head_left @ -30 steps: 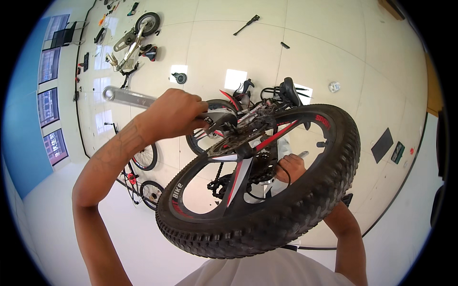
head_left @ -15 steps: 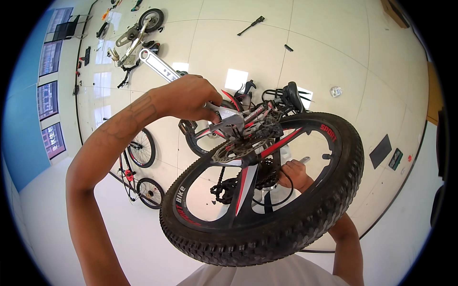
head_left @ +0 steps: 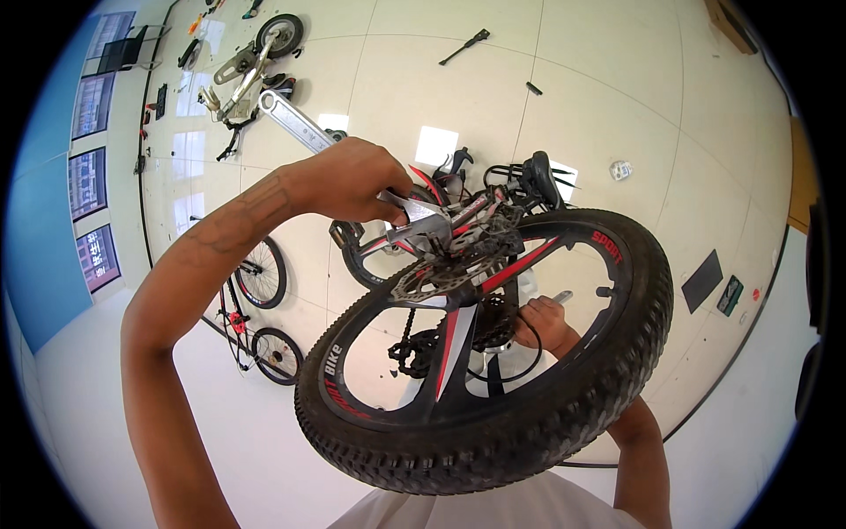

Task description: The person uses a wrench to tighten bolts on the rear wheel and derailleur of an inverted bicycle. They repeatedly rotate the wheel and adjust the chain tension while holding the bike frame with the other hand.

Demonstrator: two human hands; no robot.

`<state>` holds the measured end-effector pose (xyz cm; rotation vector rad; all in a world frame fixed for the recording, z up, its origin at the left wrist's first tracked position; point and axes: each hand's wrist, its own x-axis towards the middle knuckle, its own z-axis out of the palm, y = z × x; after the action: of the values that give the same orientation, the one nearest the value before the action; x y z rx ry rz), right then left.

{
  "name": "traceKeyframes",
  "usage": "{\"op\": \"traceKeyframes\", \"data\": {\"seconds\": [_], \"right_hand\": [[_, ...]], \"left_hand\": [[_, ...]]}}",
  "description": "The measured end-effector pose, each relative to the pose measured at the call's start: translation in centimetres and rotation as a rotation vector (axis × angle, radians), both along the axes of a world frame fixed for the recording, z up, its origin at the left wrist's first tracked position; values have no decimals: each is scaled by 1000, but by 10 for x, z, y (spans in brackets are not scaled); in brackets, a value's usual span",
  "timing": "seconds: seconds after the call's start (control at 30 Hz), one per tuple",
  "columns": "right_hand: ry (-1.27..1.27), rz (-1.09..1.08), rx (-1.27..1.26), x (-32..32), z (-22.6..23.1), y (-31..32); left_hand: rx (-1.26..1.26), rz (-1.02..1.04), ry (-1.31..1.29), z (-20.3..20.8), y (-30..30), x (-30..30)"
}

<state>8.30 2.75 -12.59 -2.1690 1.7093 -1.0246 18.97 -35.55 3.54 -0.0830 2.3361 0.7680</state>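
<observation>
My left hand is closed around a large silver adjustable wrench. Its jaws sit at the axle of a bicycle's rear wheel, by the brake disc. The wheel has a knobby black tyre and black spokes with red and white trim. Seen through the spokes, my right hand is closed near the sprockets on the wheel's other side. A silver metal end, apparently a tool handle, sticks out of that fist; its working end is hidden. The chain and derailleur hang below the hub.
Beyond the wheel lies the rest of the bike with its black saddle. A small partly dismantled two-wheeler lies far left, and another bicycle nearer left. A black stand-like part and a dark flat sheet lie on the tiles.
</observation>
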Motion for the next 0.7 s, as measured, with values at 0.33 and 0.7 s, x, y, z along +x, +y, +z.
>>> {"op": "traceKeyframes", "data": {"seconds": [0.33,0.7], "right_hand": [[-29,16,20,-1,-3,1],[-8,25,32,-2,-3,0]], "left_hand": [[-59,34,-39,10,9,-4],[12,80,66,5,5,16]]}}
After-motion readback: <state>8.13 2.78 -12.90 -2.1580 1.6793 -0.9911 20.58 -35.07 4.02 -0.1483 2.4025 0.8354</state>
